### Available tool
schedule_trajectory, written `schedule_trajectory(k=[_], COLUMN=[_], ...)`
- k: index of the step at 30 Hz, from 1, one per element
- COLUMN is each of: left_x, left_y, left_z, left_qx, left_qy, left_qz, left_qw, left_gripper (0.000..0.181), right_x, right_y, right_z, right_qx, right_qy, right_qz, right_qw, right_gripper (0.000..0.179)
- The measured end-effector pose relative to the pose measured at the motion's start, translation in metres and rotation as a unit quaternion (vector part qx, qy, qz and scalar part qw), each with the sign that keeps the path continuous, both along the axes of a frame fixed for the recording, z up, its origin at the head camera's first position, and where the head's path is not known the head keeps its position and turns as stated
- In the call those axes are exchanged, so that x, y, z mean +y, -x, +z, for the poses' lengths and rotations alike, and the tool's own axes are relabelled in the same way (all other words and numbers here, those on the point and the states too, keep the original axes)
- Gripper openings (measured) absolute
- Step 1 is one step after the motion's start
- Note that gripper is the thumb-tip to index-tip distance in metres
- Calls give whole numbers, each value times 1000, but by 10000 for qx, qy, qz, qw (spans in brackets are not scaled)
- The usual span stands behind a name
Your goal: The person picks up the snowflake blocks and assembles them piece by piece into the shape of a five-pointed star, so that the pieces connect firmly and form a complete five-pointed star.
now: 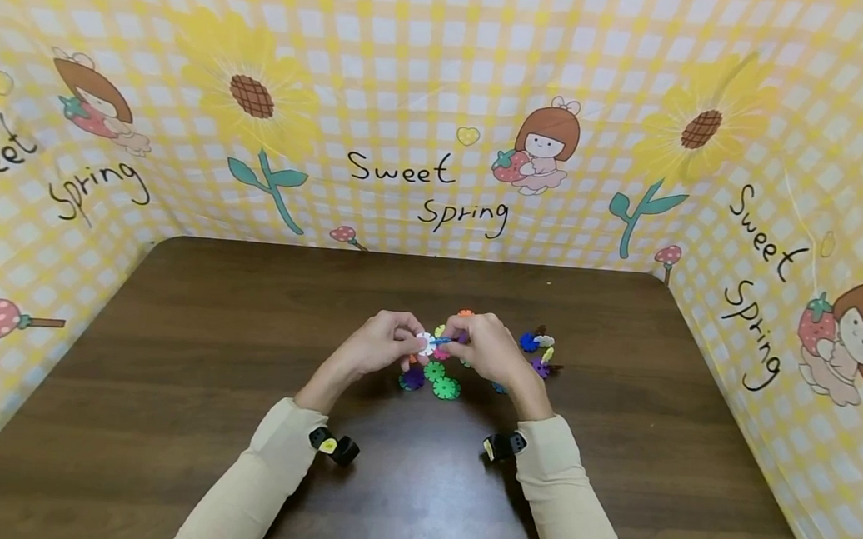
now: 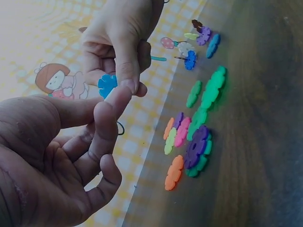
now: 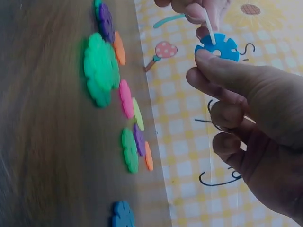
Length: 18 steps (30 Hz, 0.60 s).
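Note:
Above the middle of the table, my two hands meet fingertip to fingertip. Between thumb and fingers, my left hand [image 1: 381, 345] pinches a white notched plastic disc [image 1: 427, 343], seen edge-on as a thin strip in the right wrist view. My right hand [image 1: 489, 350] pinches a blue notched disc [image 3: 226, 46] by its rim. The white disc's edge overlaps a notch of the blue one, the two standing crosswise. In the left wrist view, fingers hide most of the white disc.
Loose notched discs lie below the hands, among them a green one [image 1: 446, 388], a purple one [image 1: 412, 377], a pink one [image 2: 182, 131] and an orange one [image 2: 174, 172]. Small joined clusters with blue [image 1: 528, 342] and purple [image 1: 540, 367] discs stand rightward. A checked cloth [image 1: 415, 68] surrounds the table [image 1: 201, 454].

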<state>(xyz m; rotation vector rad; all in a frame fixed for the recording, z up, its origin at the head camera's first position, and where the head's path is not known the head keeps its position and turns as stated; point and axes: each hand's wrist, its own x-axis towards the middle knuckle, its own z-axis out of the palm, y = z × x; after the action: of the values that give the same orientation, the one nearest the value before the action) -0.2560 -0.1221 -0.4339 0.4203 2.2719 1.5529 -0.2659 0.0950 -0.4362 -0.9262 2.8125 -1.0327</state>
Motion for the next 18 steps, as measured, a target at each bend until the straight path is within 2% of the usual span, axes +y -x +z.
schedule_trajectory(k=[3, 8, 12, 18], left_x=[2, 0, -2, -7], left_y=[0, -1, -1, 0], left_z=[-1, -3, -1, 9], left_qx=[-45, -58, -18, 28], left_qy=[22, 103, 97, 93], left_qz=[-82, -45, -54, -16], left_qw=[10000, 9999, 9999, 10000], left_gripper=[14, 15, 15, 15], right_x=[4, 10, 17, 23], right_y=[2, 4, 6, 8], right_z=[-2, -7, -10, -11], right_qx=[-222, -557, -782, -746], right_qy=[-3, -56, -122, -498], right_qz=[13, 75, -15, -198], right_qw=[9998, 9984, 9969, 9958], right_gripper=[7, 5, 6, 17])
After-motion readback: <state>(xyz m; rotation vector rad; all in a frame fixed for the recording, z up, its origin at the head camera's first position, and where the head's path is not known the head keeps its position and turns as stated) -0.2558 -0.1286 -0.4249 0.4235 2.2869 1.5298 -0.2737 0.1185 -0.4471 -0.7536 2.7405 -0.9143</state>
